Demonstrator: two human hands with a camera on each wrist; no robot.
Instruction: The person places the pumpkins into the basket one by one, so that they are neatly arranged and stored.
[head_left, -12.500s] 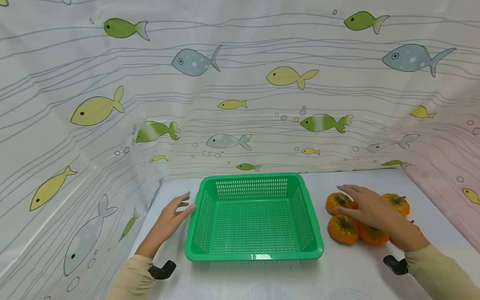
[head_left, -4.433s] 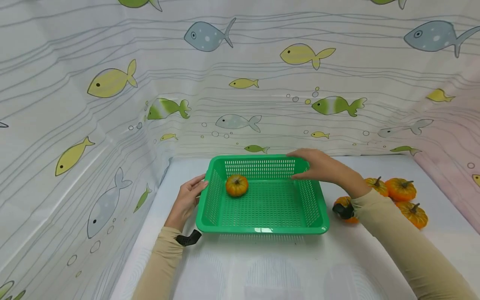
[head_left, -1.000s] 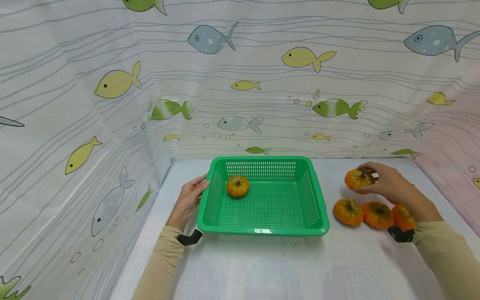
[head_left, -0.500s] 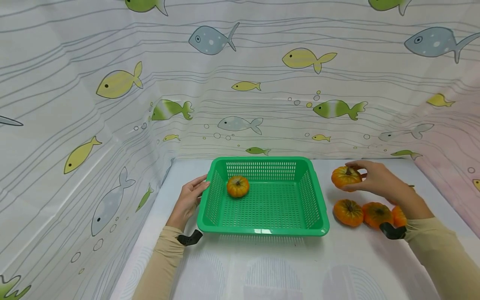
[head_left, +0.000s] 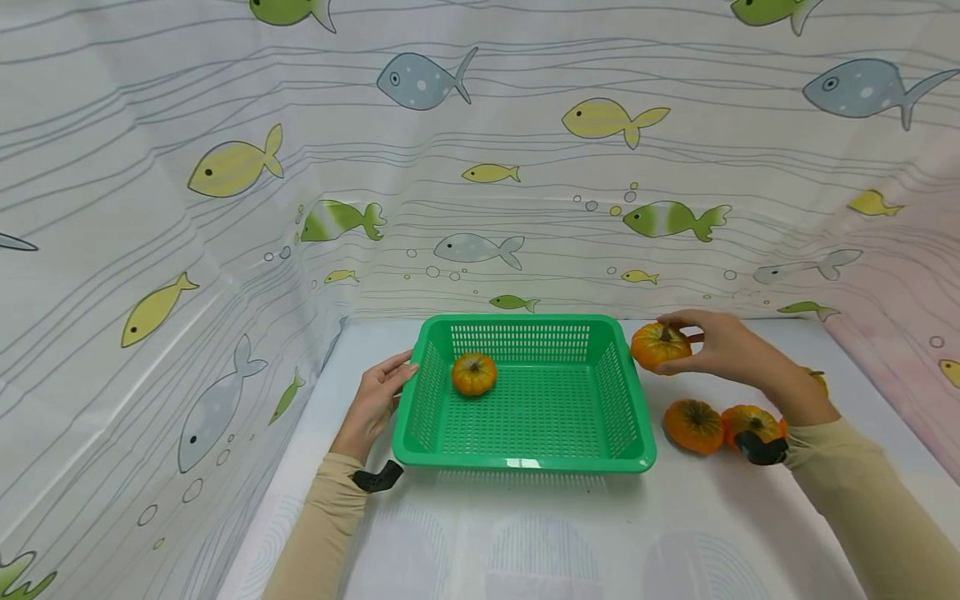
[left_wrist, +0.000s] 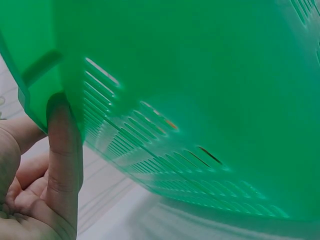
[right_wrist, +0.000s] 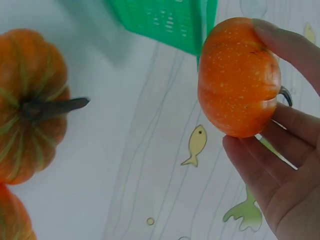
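Held pumpkin, shifted nearer the basket, now just outside its right rim, transfer apparently unfinished; right hand, moderately spread, pinches it; left hand touches left rim, grip unclear; another pumpkin lies inside

1 pumpkin (orange) inside green basket

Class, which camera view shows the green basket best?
The head view: the green basket appears nearly whole there, with rim, walls and floor. The left wrist view gives only a cropped close-up; the right wrist view, just part of it, at the top near the held pumpkin.
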